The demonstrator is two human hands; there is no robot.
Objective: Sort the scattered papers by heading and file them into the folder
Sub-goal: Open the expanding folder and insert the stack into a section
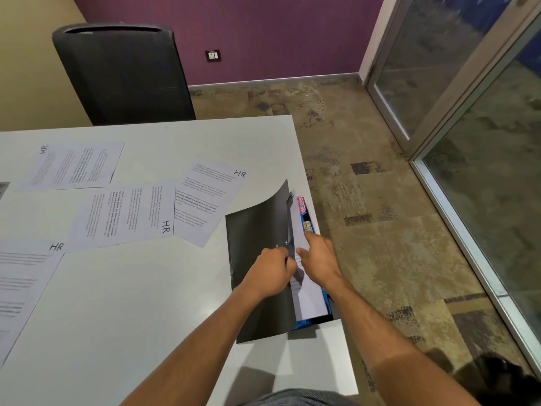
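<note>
A folder [259,276] with a dark cover lies at the right edge of the white table [140,303], its cover lifted and curling upward. Inside it I see white sheets [310,300], a blue divider and a pink tab reading "SPORTS" [301,204]. My left hand [270,271] grips the lifted cover's edge with curled fingers. My right hand [317,259] holds a white sheet inside the folder. Several papers headed "HR" lie scattered on the table: one at far left [73,167], one in the middle [126,215], one beside the folder [207,197], one at the near left [20,288].
A black chair [123,74] stands behind the table's far edge. The table's right edge drops to a patterned carpet floor [380,215]. Glass partitions [483,142] run along the right. A dark object [503,379] lies on the floor at bottom right.
</note>
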